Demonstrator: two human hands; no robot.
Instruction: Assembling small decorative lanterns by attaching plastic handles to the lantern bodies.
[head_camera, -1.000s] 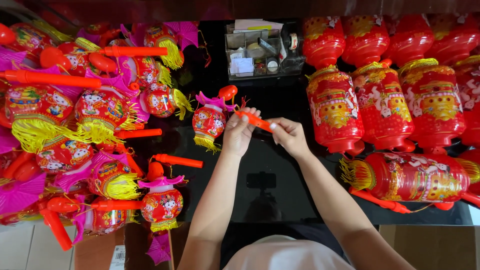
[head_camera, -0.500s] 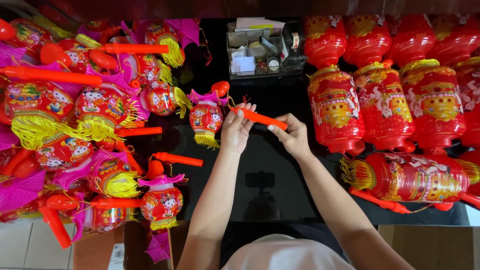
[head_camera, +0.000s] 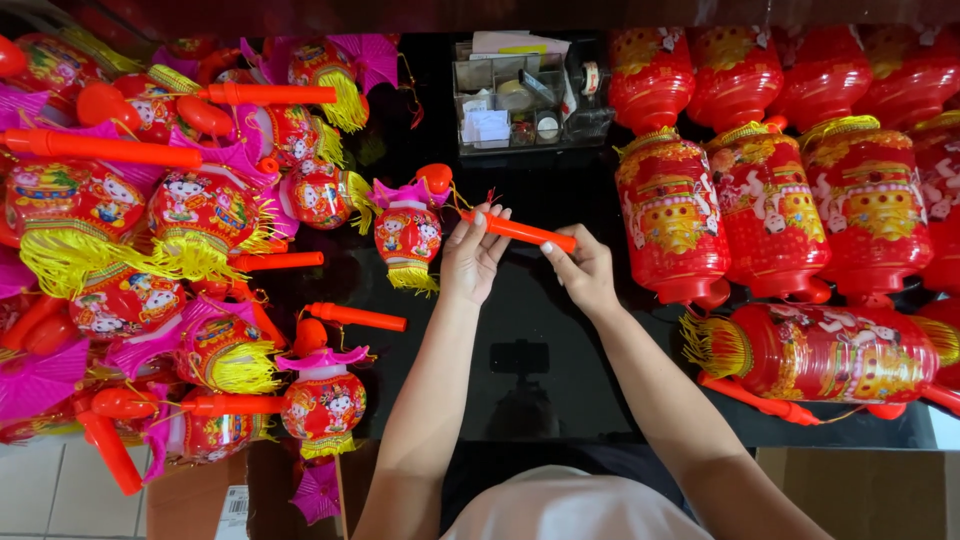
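Across the middle of the frame lies a glossy black table (head_camera: 540, 370), smooth enough to mirror things above it. On the right side stand and lie large red cylinder lanterns (head_camera: 672, 215), shiny printed plastic with gold bands, one of them lying flat at lower right with a yellow fringe. The left side is heaped with small round lanterns (head_camera: 195, 215), red bellies, pink fan-shaped frills, yellow tassels and orange stick handles scattered between them. At upper centre sits a clear plastic organiser (head_camera: 520, 105) holding tape rolls and paper bits.

At centre, the person holds an orange handle stick (head_camera: 520, 232), a slim, rigid plastic tube, slanting down toward the right. The right hand (head_camera: 582, 272) is closed around its right end. The left hand (head_camera: 474, 255) pinches its left end with fingertips together, other fingers fanned upward. Just left of that hand hangs a small red lantern (head_camera: 408, 235) with a pink frill, a red bulb top and a yellow tassel, joined by a thin gold string toward the stick's tip.

Judging from this, the step in hand looks like fastening the lantern's string to the stick's end. The next move would call for fine fingertip work on the thread while the right hand steadies the tube.
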